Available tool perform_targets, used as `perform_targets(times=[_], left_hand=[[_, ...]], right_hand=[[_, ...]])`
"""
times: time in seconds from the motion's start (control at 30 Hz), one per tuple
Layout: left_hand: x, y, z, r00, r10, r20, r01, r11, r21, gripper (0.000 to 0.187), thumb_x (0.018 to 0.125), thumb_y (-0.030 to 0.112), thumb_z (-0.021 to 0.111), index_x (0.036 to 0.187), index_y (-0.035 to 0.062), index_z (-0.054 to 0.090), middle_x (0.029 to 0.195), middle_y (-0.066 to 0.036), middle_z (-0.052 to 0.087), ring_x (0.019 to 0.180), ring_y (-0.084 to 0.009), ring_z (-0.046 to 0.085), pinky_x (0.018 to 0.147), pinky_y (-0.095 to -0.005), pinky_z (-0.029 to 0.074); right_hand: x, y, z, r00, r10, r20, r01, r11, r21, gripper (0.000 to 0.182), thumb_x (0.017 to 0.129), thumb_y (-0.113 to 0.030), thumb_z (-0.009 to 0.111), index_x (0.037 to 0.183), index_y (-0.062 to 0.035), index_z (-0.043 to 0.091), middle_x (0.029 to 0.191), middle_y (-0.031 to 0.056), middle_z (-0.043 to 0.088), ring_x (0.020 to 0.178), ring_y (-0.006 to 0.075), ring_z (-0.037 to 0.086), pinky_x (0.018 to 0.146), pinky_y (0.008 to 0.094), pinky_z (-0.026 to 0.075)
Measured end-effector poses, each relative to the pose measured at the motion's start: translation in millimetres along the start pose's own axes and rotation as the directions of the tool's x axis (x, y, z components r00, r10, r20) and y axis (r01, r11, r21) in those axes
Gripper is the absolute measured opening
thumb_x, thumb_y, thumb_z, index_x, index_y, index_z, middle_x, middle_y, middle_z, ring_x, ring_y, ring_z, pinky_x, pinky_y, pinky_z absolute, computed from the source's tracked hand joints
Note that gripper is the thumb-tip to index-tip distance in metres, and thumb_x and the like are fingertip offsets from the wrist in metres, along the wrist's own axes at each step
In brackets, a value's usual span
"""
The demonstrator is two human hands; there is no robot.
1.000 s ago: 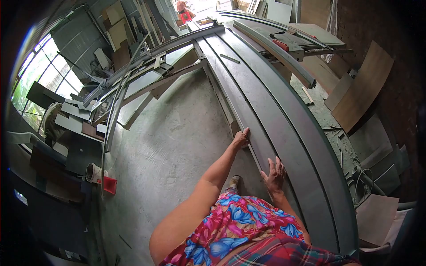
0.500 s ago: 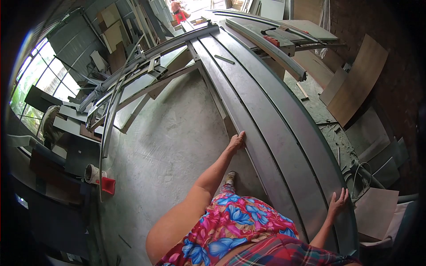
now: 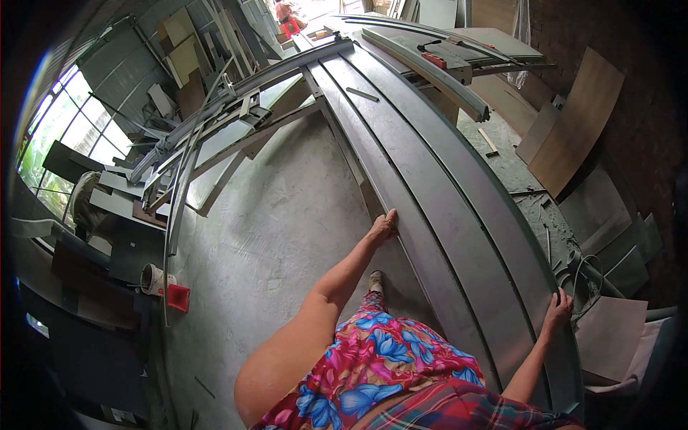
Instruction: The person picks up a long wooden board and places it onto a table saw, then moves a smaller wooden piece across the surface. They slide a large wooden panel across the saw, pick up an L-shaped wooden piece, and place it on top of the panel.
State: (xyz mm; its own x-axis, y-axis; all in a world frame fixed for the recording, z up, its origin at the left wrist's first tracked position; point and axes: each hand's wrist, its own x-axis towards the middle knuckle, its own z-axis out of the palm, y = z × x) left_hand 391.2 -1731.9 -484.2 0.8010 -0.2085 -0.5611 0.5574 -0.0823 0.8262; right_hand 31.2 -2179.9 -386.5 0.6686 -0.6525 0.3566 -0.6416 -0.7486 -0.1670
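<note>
A long grey panel (image 3: 444, 222) with dark lengthwise grooves stretches from the top centre to the lower right. My left hand (image 3: 385, 224) grips its near-left edge, fingers wrapped over the rim. At the panel's right edge is my right hand (image 3: 560, 309), its fingers bent over that edge and closed on it. A short grey strip (image 3: 362, 94) lies on the panel near its far end.
Metal bars and frames (image 3: 215, 136) stand at the left. A bucket (image 3: 154, 279) and a red dustpan (image 3: 178, 297) are on the floor. Brown boards (image 3: 580, 122) lean at the right. A person (image 3: 284, 11) is far back.
My right hand has moved slightly up along the panel's right edge, and its fingers have closed in on the edge. My left hand stays on the left edge.
</note>
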Motion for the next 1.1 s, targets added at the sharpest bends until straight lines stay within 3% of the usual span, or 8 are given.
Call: perform_targets(times=[0.1, 0.2, 0.4, 0.7, 1.1], left_hand=[[-17, 9, 13, 0.998, 0.013, -0.069, -0.02, 0.996, -0.091, 0.052, 0.086, 0.051, 0.044, 0.059, 0.0068, 0.038, 0.048, -0.004, 0.041, 0.041, -0.013, 0.041, 0.036, -0.0283, 0.031], [-13, -1, 14, 0.997, 0.026, -0.077, -0.029, 0.999, -0.039, 0.052, 0.086, 0.052, 0.043, 0.064, 0.0047, 0.042, 0.051, -0.006, 0.045, 0.042, -0.0138, 0.043, 0.037, -0.0291, 0.033], [-18, -4, 15, 0.999, -0.029, 0.023, 0.028, 0.998, 0.055, 0.053, 0.084, 0.054, 0.044, 0.082, 0.0018, 0.048, 0.059, -0.008, 0.052, 0.045, -0.0164, 0.047, 0.043, -0.0293, 0.041], [-31, -2, 19, 0.987, -0.149, 0.052, 0.147, 0.989, 0.032, 0.048, 0.082, 0.054, 0.048, 0.093, 0.0079, 0.045, 0.073, -0.005, 0.052, 0.061, -0.0154, 0.052, 0.054, -0.031, 0.045], [-50, 8, 27, 0.988, -0.15, 0.043, 0.149, 0.988, 0.029, 0.045, 0.082, 0.053, 0.049, 0.085, 0.0081, 0.046, 0.066, -0.003, 0.051, 0.059, -0.0151, 0.052, 0.054, -0.0306, 0.046]], right_hand=[[3, 4, 0, 1.0, 0.0, -0.019, 0.001, 0.999, 0.054, 0.021, 0.079, -0.022, 0.06, 0.098, -0.0125, 0.063, 0.088, 0.0072, 0.054, 0.083, 0.0252, 0.054, 0.071, 0.0355, 0.044], [-4, -7, -4, 1.0, 0.001, -0.012, 0.0, 0.994, 0.113, 0.021, 0.079, -0.023, 0.06, 0.097, -0.0121, 0.063, 0.086, 0.0068, 0.055, 0.082, 0.0249, 0.054, 0.07, 0.0357, 0.044], [-3, -41, -11, 0.997, 0.06, 0.044, -0.065, 0.991, 0.119, 0.022, 0.079, -0.022, 0.06, 0.097, -0.0107, 0.063, 0.087, 0.007, 0.055, 0.083, 0.0255, 0.054, 0.07, 0.0364, 0.044], [9, -101, 9, 0.999, 0.046, 0.029, -0.048, 0.993, 0.108, 0.02, 0.077, -0.023, 0.062, 0.096, -0.016, 0.063, 0.086, 0.0026, 0.053, 0.083, 0.0222, 0.054, 0.067, 0.0367, 0.044], [46, -151, 33, 0.986, 0.123, 0.116, -0.128, 0.991, 0.037, 0.024, 0.077, -0.026, 0.062, 0.099, -0.0189, 0.062, 0.091, 0.0016, 0.054, 0.089, 0.0216, 0.053, 0.07, 0.0389, 0.045]])
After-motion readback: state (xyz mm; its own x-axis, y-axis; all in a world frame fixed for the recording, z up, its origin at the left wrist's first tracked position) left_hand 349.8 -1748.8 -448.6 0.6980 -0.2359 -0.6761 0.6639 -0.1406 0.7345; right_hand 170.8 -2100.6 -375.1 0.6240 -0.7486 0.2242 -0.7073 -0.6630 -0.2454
